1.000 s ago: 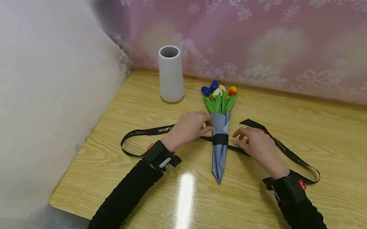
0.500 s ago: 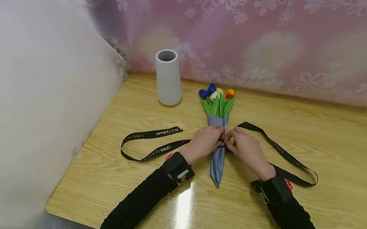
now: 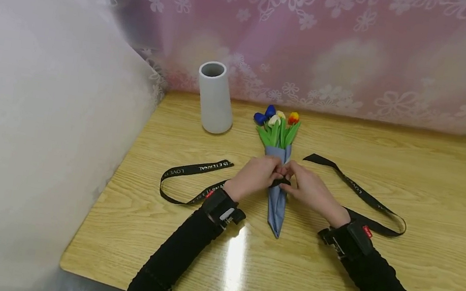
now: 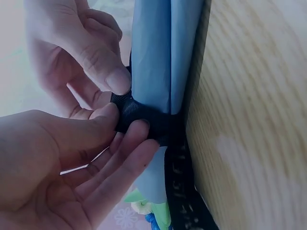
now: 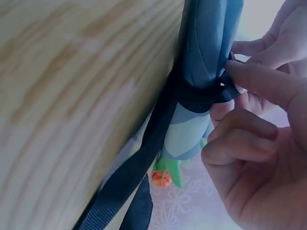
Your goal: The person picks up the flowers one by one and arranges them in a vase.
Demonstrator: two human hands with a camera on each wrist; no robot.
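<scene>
The tulip bouquet (image 3: 276,209), wrapped in blue-grey, is laid on the wooden table (image 3: 440,194) and encircled by a black ribbon (image 3: 355,186). Over the wrapping, the ribbon is pinched by the left hand (image 3: 257,176) and the right hand (image 3: 311,188), fingertips close together. Its loose lengths are spread to either side; a white vase (image 3: 216,107) is set left of the flowers.

Black ribbon (image 5: 195,99) around blue-wrapped bouquet (image 3: 274,152)
</scene>
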